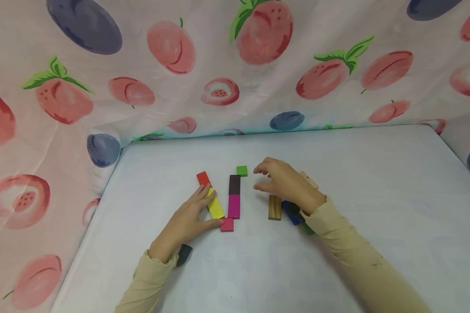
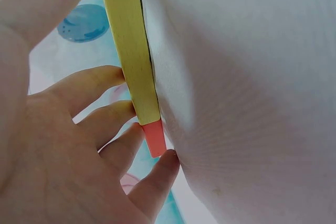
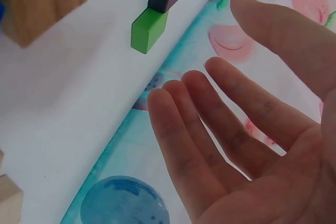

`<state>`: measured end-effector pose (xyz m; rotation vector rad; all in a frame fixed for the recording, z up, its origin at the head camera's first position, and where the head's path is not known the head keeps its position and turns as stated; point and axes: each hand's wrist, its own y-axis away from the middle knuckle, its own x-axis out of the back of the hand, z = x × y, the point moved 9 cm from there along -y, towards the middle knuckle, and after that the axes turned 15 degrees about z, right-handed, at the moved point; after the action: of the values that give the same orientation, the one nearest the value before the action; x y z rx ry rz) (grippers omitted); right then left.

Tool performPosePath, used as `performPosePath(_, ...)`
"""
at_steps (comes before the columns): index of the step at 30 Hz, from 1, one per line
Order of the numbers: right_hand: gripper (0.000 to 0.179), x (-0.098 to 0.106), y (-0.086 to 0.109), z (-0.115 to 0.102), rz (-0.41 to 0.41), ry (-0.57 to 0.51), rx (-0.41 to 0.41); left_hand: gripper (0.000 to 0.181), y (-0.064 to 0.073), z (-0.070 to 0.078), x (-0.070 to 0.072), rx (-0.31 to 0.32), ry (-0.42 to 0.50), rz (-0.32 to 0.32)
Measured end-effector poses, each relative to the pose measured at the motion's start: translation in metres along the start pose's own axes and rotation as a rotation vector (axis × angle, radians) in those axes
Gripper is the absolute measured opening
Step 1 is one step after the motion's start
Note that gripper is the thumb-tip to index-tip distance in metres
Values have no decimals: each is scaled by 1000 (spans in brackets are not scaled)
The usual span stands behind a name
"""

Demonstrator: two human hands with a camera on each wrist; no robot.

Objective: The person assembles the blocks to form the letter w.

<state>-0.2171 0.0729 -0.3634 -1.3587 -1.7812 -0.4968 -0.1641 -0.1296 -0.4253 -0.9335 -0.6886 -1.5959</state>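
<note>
My left hand [image 1: 186, 218] lies spread along a slanted row of blocks, its fingertips touching the side of the yellow block [image 1: 216, 206] and the red block [image 1: 203, 178]. Its thumb tip is at the pink block [image 1: 227, 225] at the row's near end. Beside that row, a dark brown block [image 1: 234, 184] and a magenta block [image 1: 233, 207] stand end to end. A small green block [image 3: 148, 31] meets the brown block's far end. To its right hovers my right hand [image 1: 287, 180], fingers loosely bent and nothing between them and the thumb.
Under and beside the right forearm sit a striped wooden block [image 1: 274, 208], a blue block [image 1: 291, 213], a dark green block [image 1: 308, 228] and pale wooden pieces [image 1: 308, 179]. A dark object [image 1: 184, 254] shows by the left wrist. Fruit-print cloth [image 1: 219, 52] rises behind the white table [image 1: 376, 261].
</note>
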Motion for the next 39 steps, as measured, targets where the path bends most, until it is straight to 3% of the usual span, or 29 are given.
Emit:
performPosePath(14, 40, 5, 28, 12, -28, 32, 0, 86, 1, 2, 0, -3, 22, 4)
performPosePath(25, 44, -2, 39, 18, -51, 77, 53, 86, 1, 1, 1, -6, 20, 3)
performPosePath(32, 50, -8, 47, 24, -90, 60, 16, 86, 0, 0, 0, -1, 21, -3)
performPosePath(39, 47, -11, 51, 26, -119, 51, 31, 86, 1, 0, 1, 5, 18, -6)
